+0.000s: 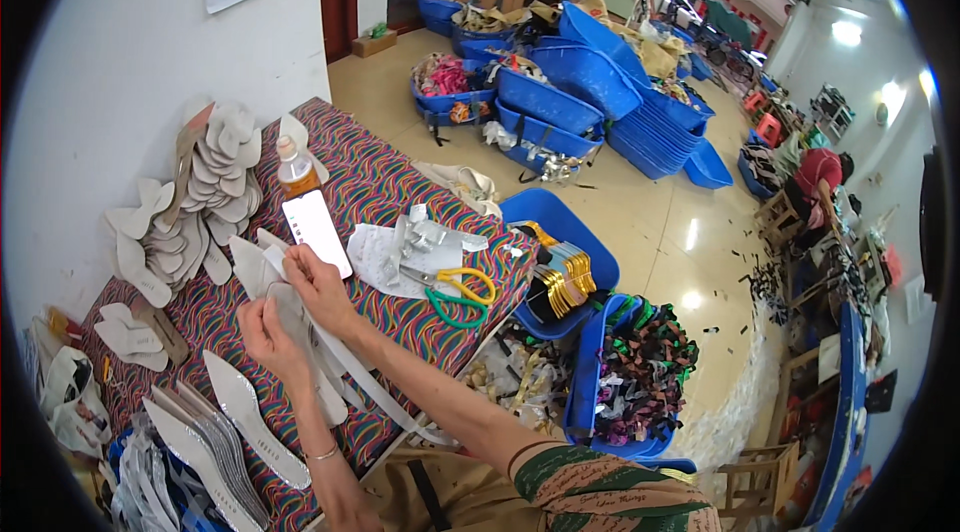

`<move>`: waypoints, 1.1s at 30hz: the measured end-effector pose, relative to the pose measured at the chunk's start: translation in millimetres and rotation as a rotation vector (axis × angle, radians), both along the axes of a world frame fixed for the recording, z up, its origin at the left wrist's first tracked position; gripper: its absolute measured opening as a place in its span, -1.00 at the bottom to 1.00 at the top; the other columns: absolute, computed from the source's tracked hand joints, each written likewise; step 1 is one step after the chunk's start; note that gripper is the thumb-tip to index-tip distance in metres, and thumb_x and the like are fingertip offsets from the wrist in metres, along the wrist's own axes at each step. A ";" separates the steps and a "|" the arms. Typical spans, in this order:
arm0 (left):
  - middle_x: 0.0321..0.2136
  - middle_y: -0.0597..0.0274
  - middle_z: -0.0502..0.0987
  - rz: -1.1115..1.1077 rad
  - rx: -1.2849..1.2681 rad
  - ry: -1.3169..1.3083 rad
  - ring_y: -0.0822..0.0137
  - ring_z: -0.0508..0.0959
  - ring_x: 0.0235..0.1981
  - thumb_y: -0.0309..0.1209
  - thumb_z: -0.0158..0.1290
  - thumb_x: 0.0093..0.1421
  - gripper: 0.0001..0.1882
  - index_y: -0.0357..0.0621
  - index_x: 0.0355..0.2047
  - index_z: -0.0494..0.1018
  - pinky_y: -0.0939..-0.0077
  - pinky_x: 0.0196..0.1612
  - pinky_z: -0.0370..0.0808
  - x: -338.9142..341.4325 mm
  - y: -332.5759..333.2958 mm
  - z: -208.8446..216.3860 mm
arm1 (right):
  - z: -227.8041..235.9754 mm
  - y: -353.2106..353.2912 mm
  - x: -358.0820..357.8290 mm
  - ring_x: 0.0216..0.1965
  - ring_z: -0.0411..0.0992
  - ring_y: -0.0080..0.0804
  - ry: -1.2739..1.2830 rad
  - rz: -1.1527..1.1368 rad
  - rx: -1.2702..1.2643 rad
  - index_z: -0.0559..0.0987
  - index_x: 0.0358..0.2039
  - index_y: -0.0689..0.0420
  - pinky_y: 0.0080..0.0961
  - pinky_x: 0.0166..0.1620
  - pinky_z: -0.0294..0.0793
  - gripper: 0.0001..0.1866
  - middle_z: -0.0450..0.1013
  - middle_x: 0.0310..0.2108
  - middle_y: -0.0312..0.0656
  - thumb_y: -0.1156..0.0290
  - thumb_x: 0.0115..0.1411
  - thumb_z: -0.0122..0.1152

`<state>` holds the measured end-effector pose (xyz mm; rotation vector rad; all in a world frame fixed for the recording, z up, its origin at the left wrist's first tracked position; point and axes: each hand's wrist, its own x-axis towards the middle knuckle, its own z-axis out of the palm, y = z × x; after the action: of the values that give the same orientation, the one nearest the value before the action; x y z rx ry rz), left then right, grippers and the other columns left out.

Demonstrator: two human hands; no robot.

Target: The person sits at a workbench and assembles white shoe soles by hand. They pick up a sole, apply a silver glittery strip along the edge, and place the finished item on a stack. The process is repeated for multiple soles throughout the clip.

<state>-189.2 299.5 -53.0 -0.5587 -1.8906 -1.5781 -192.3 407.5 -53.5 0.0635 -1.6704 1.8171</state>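
Grip of the left hand (272,340) is pinched together on a white insole (250,267); grip of the right hand (320,287) is closed at the same work, just beside it. Exact finger contact partly hidden. Insole sits just left of the smartphone (318,232), which lies screen-lit on the surface (345,157), a wavy multicoloured cloth. Relative to phone: bottle (293,172) of amber liquid just beyond it; scissors (430,281), yellow and green handles, to its right, with silver scraps (430,232) between. Heaped insoles (228,157) to its left. Silver-edged insoles (205,447) stand nearer the wearer, in a row. White strip (380,387) trails nearer the wearer too, under the right forearm.
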 end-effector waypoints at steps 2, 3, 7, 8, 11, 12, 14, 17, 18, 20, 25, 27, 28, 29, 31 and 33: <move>-0.41 0.14 0.37 -0.011 0.021 0.018 0.27 0.38 -0.37 -0.54 -0.02 0.24 -0.89 -0.39 -0.38 0.40 0.45 -0.25 0.34 1.7 3.2 -1.8 | -9.1 1.1 -6.1 -0.45 0.25 -0.72 0.015 -0.009 -0.011 0.39 -0.28 0.24 -0.69 -0.40 0.29 -0.83 0.31 -0.51 -0.38 0.39 0.36 -0.01; -0.41 0.17 0.36 -0.003 0.022 0.029 0.32 0.37 -0.37 -0.54 -0.03 0.25 -0.88 -0.38 -0.38 0.39 0.49 -0.26 0.32 1.1 0.8 -2.4 | -7.7 -2.5 -7.9 -0.45 0.26 -0.72 0.023 0.006 -0.035 0.39 -0.28 0.24 -0.69 -0.39 0.30 -0.83 0.32 -0.50 -0.37 0.39 0.36 -0.01; -0.41 0.21 0.34 0.035 0.012 0.070 0.36 0.35 -0.37 -0.54 -0.06 0.27 -0.88 -0.38 -0.39 0.38 0.52 -0.27 0.30 7.2 -5.1 6.6 | 1.8 -8.3 -8.2 -0.46 0.35 -0.65 0.024 0.088 -0.071 0.39 -0.27 0.24 -0.62 -0.36 0.36 -0.83 0.39 -0.53 -0.30 0.38 0.36 -0.02; -0.41 0.21 0.34 0.047 0.011 0.081 0.35 0.35 -0.38 -0.53 -0.06 0.27 -0.87 -0.37 -0.40 0.38 0.50 -0.27 0.31 8.5 -5.6 8.2 | 5.4 -9.1 -7.4 -0.46 0.38 -0.63 0.016 0.112 -0.071 0.39 -0.27 0.25 -0.60 -0.35 0.39 -0.83 0.41 -0.54 -0.27 0.38 0.35 -0.02; -0.40 0.21 0.34 0.076 0.041 0.127 0.33 0.34 -0.37 -0.51 -0.09 0.29 -0.86 -0.37 -0.37 0.37 0.47 -0.27 0.30 7.2 -10.6 7.6 | 3.8 -11.3 -6.8 -0.47 0.32 -0.69 -0.010 0.056 0.018 0.39 -0.28 0.23 -0.64 -0.36 0.34 -0.81 0.42 -0.53 -0.31 0.36 0.37 -0.05; -0.40 0.18 0.35 -0.033 0.127 0.223 0.29 0.36 -0.37 -0.51 -0.08 0.27 -0.86 -0.37 -0.37 0.37 0.42 -0.25 0.32 19.4 -10.3 19.9 | -0.2 -7.1 -7.9 -0.48 0.29 -0.70 -0.020 0.020 0.053 0.38 -0.29 0.22 -0.66 -0.37 0.32 -0.81 0.42 -0.53 -0.33 0.35 0.38 -0.05; -0.39 0.13 0.37 -0.252 0.259 0.422 0.21 0.38 -0.35 -0.52 -0.07 0.25 -0.88 -0.37 -0.37 0.37 0.33 -0.21 0.34 50.1 -25.8 55.9 | -15.7 -3.9 -17.8 -0.47 0.32 -0.70 -0.027 0.021 -0.154 0.39 -0.27 0.20 -0.63 -0.34 0.35 -0.83 0.45 -0.51 -0.30 0.36 0.37 -0.05; -0.36 0.11 0.38 -0.094 0.155 0.189 0.24 0.37 -0.29 -0.50 -0.05 0.25 -0.84 -0.39 -0.24 0.36 0.34 -0.13 0.34 34.5 -30.7 22.9 | -30.0 -27.6 -19.3 -0.46 0.36 -0.67 -0.053 0.016 0.040 0.40 -0.24 0.20 -0.59 -0.32 0.39 -0.83 0.46 -0.51 -0.28 0.36 0.37 -0.06; -0.35 0.10 0.39 -0.097 0.114 0.095 0.25 0.37 -0.27 -0.50 -0.04 0.25 -0.83 -0.39 -0.21 0.36 0.35 -0.11 0.34 32.8 -34.7 25.6 | -25.5 -32.5 -16.8 -0.45 0.36 -0.67 -0.024 0.036 0.102 0.40 -0.24 0.20 -0.59 -0.32 0.39 -0.83 0.46 -0.51 -0.27 0.35 0.37 -0.07; -0.33 0.14 0.40 -0.130 0.186 -0.053 0.29 0.38 -0.21 -0.53 0.00 0.22 -0.73 -0.35 -0.08 0.34 0.37 -0.02 0.35 39.9 -38.7 31.0 | -15.8 -31.2 -14.0 -0.45 0.35 -0.67 -0.058 0.052 0.023 0.41 -0.23 0.21 -0.60 -0.33 0.36 -0.82 0.46 -0.50 -0.27 0.35 0.38 -0.08; -0.32 0.19 0.42 -0.235 0.236 -0.336 0.34 0.42 -0.23 -0.56 0.07 0.14 -0.66 -0.30 -0.05 0.35 0.43 -0.01 0.35 53.3 -61.4 53.3 | 0.9 -19.6 13.2 -0.45 0.34 -0.68 -0.021 0.090 -0.112 0.42 -0.21 0.21 -0.63 -0.36 0.32 -0.80 0.46 -0.52 -0.30 0.34 0.39 -0.10; -0.27 0.21 0.42 -0.423 0.315 -0.387 0.35 0.43 -0.22 -0.51 0.13 0.10 -0.58 -0.29 -0.02 0.34 0.44 -0.05 0.38 48.8 -85.5 43.0 | 18.5 -10.2 43.3 -0.46 0.31 -0.68 0.005 0.118 -0.257 0.41 -0.21 0.18 -0.66 -0.35 0.27 -0.81 0.45 -0.54 -0.31 0.32 0.39 -0.08; -0.25 0.22 0.42 -0.527 0.355 -0.414 0.36 0.44 -0.21 -0.49 0.16 0.08 -0.54 -0.28 0.00 0.33 0.45 -0.07 0.39 45.8 -98.6 34.8 | 32.3 -2.2 65.6 -0.47 0.30 -0.68 0.020 0.124 -0.326 0.40 -0.21 0.17 -0.67 -0.35 0.25 -0.81 0.44 -0.55 -0.31 0.31 0.38 -0.07; -0.26 0.21 0.42 -0.582 0.320 -0.442 0.36 0.43 -0.22 -0.45 0.18 0.06 -0.51 -0.27 0.00 0.33 0.45 -0.10 0.39 44.1 -112.7 24.7 | 48.5 8.3 93.1 -0.51 0.29 -0.71 -0.041 0.126 -0.345 0.40 -0.18 0.15 -0.68 -0.41 0.24 -0.81 0.44 -0.57 -0.33 0.29 0.36 -0.02; -0.27 0.14 0.44 -0.682 0.226 -0.431 0.33 0.44 -0.23 -0.41 0.16 0.06 -0.52 -0.25 -0.01 0.34 0.45 -0.13 0.41 41.9 -130.4 1.6 | 67.1 27.8 138.8 -0.54 0.30 -0.71 -0.051 0.178 -0.464 0.40 -0.17 0.13 -0.67 -0.45 0.24 -0.80 0.43 -0.58 -0.33 0.27 0.35 0.00; -0.11 -0.04 0.45 -0.625 0.143 -0.512 0.15 0.46 -0.10 -0.39 0.14 0.12 -0.54 -0.28 0.03 0.38 0.23 0.03 0.38 36.8 -162.6 -21.2 | 89.1 43.2 189.4 -0.61 0.31 -0.68 -0.050 0.209 -0.530 0.39 -0.16 0.09 -0.67 -0.54 0.24 -0.80 0.40 -0.60 -0.33 0.25 0.33 0.05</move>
<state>-152.4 137.0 -74.3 -0.7892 -2.0485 -2.4280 -3.0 450.7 35.5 -0.0389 -1.1976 2.3813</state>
